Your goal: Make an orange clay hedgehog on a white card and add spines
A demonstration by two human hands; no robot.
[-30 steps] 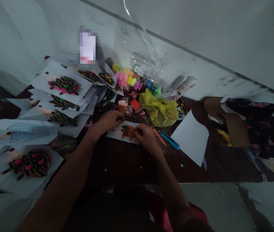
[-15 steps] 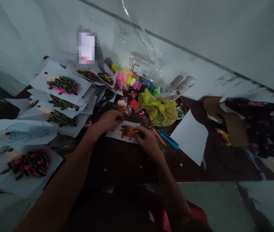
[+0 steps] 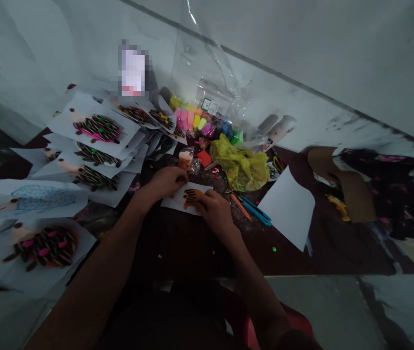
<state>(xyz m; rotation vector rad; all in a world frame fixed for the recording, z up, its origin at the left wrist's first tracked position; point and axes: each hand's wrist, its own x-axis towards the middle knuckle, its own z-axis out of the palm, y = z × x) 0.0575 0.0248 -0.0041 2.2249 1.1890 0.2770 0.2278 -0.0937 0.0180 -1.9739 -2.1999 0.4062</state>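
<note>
A small sheet of white paper (image 3: 170, 203) lies on the dark table in front of me. On it is an orange clay hedgehog (image 3: 188, 204) with several dark striped seeds, which look like sunflower seeds, on its back. My left hand (image 3: 168, 182) rests at the sheet's upper left edge with its fingers curled together; whatever they hold is hidden. The bent, pinched fingers of my right hand (image 3: 214, 210) press at the hedgehog's right side and cover part of it. Anything between those fingertips is too small to make out.
Papers with seed-covered hedgehogs (image 3: 95, 129) pile up at left. Behind my hands are an open tub (image 3: 185, 158), a yellow plastic bag (image 3: 241, 163) and colourful clay packs (image 3: 199, 119). Blue scissors or pens (image 3: 256, 211), an orange tool (image 3: 241, 206) and blank paper (image 3: 289, 209) lie at right.
My right hand has shifted slightly left and now covers more of the hedgehog's right side. My left hand stays at the sheet's upper edge.
</note>
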